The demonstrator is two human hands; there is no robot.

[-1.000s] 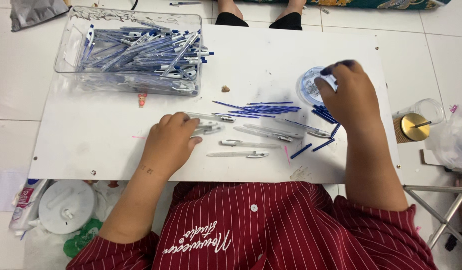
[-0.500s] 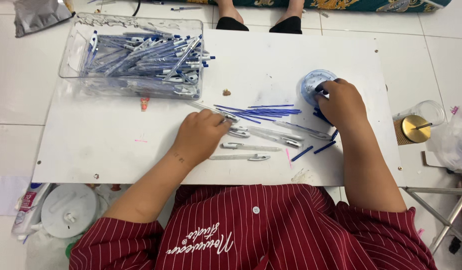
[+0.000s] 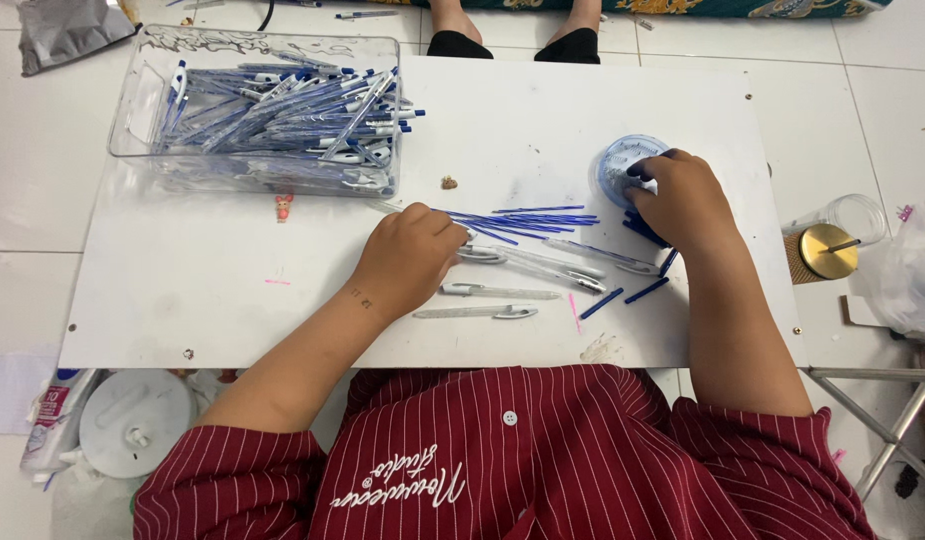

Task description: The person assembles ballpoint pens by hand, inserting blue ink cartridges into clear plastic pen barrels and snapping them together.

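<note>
Left hand [image 3: 414, 255] pinching clear pen barrel [image 3: 542, 262]; right hand [image 3: 682, 200] fingers in round tub [image 3: 622, 165], grip unclear.

Clear bin [image 3: 142, 100] of finished pens, gold-lidded cup [image 3: 827, 250], white floor tiles [image 3: 42, 200]

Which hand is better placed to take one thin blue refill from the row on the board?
Left, probably. The left hand rests at the near end of the blue refills, while the right hand is at the round blue container.
</note>
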